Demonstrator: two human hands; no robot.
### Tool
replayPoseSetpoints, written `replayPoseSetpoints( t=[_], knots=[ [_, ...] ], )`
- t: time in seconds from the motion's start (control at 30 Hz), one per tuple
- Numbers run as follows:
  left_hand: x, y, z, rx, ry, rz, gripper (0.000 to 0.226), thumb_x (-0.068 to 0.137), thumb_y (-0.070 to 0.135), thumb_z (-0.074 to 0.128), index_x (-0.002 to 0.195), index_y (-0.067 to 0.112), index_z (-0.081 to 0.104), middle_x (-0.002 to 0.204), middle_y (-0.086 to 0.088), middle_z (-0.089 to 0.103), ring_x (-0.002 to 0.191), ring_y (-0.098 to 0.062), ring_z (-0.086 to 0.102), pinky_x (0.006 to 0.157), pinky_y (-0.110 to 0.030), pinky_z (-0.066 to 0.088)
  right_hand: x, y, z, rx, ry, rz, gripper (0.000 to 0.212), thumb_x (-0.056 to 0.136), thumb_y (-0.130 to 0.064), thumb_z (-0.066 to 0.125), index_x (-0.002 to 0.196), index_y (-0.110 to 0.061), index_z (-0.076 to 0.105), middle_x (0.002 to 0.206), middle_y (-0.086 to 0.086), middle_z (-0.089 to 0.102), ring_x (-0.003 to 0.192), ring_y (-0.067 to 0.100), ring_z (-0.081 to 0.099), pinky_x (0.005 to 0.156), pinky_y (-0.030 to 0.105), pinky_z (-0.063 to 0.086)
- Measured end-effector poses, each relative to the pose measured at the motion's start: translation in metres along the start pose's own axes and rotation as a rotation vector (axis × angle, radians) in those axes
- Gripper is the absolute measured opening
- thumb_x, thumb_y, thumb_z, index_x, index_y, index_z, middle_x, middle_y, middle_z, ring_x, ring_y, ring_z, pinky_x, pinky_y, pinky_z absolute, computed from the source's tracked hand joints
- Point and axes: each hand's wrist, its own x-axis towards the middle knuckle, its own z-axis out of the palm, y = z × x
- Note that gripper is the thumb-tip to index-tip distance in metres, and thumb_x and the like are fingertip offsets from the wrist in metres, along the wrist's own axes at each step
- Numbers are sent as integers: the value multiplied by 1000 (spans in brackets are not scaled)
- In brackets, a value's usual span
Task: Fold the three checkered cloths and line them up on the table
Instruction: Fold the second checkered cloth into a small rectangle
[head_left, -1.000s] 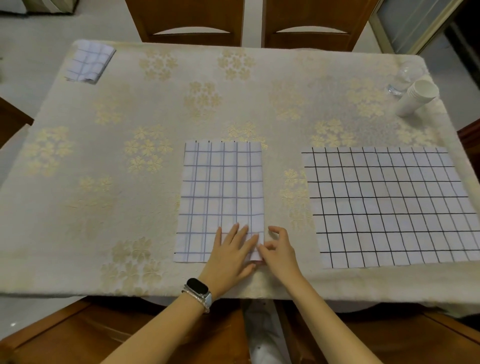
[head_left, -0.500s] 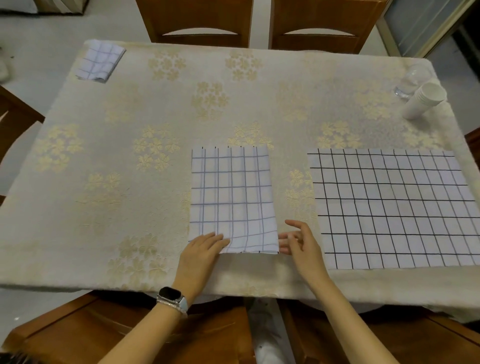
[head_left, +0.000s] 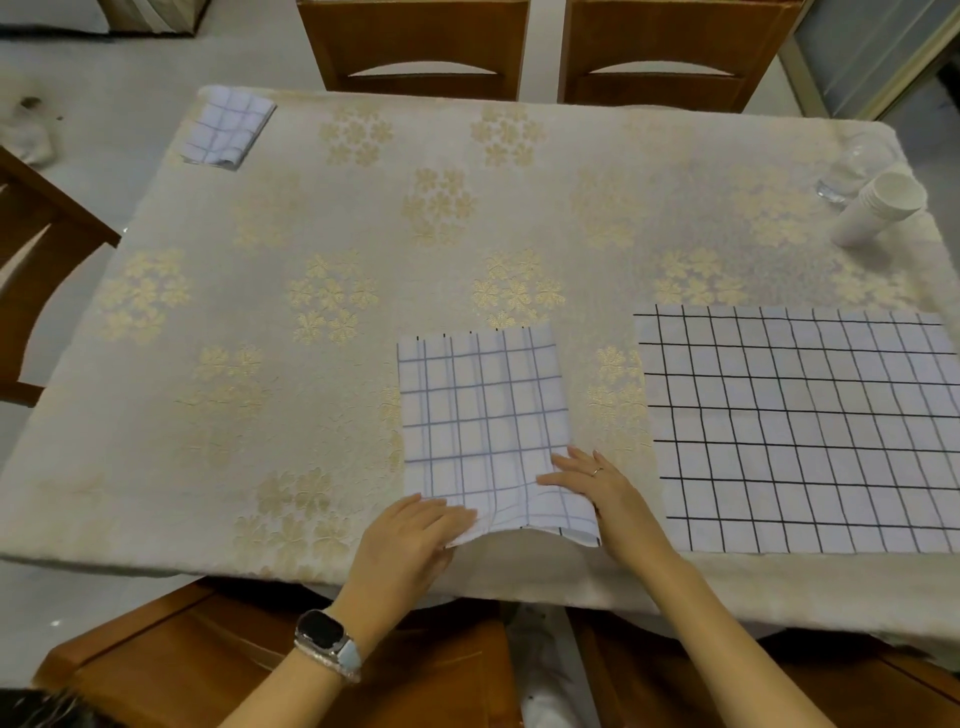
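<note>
Cloth folding: the middle checkered cloth (head_left: 480, 410) lies lower centre on the counter (head_left: 311, 218).
We see the left hand (head_left: 410, 535) with fingers pinching its raised near corner; the right hand (head_left: 602, 491) rests straight fingers on top.

Open tablecloth (head_left: 467, 218) ahead; paper cups (head_left: 878, 210) and perhaps a glass (head_left: 852, 166) crowd the far-right corner.
</note>
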Motion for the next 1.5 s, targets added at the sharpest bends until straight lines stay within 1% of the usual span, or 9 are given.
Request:
replayPoseSetpoints(
  t=[0.13,0.33,0.4,0.47,0.63,0.73,0.9,1.1,1.5],
  knots=[
    [-14,-43,-8,-55,-63,-79,66,67,12,87,127,27,63,132,9,62,125,-13,56,112,-38,37,-3,4,-4,94,14,2,74,83,23,47,129,-34,61,149,-4,46,145,12,27,123,33,12],
    [-7,-72,-2,-46,-63,-103,43,84,12,68,124,26,65,134,4,61,129,-16,54,108,-43,43,-1,16,0,119,10,-22,88,77,22,59,129,-49,53,149,-9,46,146,10,29,123,35,15],
    [-2,-71,0,-41,-37,-77,29,96,23,51,120,25,68,131,3,63,127,-17,55,108,-41,44,-1,18,1,136,0,-27,83,79,18,63,130,-48,54,149,-8,47,145,10,29,122,34,15],
    [4,-65,-3,-71,-17,-97,40,101,38,37,114,23,71,123,3,68,120,-18,60,104,-37,46,-1,21,1,157,0,-24,77,82,11,66,129,-49,54,146,-10,49,144,10,32,121,34,18],
    [18,-62,-13,-251,20,-362,30,88,38,51,107,29,72,105,13,72,95,-11,69,80,-30,57,11,8,-12,319,142,120,34,94,-5,58,111,-33,68,113,-11,68,110,9,62,95,37,51],
    [36,-64,-16,-320,46,-485,27,89,51,51,95,34,70,84,21,71,73,-4,68,63,-23,54,32,-4,-21,284,233,262,12,96,-22,58,102,-25,69,88,-13,68,84,11,65,75,36,56],
    [62,-72,-12,-305,98,-683,32,92,35,64,64,29,49,55,8,57,49,-8,52,49,-24,37,71,-5,-29,150,290,358,29,94,-39,60,70,-28,48,63,-10,57,58,10,57,49,30,42],
    [81,-80,-4,-296,99,-870,27,91,46,61,73,26,60,65,7,66,58,-13,62,53,-33,51,101,-3,-29,68,285,457,29,93,-45,58,81,-19,58,69,-4,62,62,17,59,54,34,48],
    [94,-77,0,-255,146,-1036,23,87,47,66,77,26,65,67,8,65,62,-9,61,54,-28,51,114,-4,-27,62,316,600,27,91,-47,60,85,-21,61,67,-13,56,61,9,54,51,23,38]
  ],
)
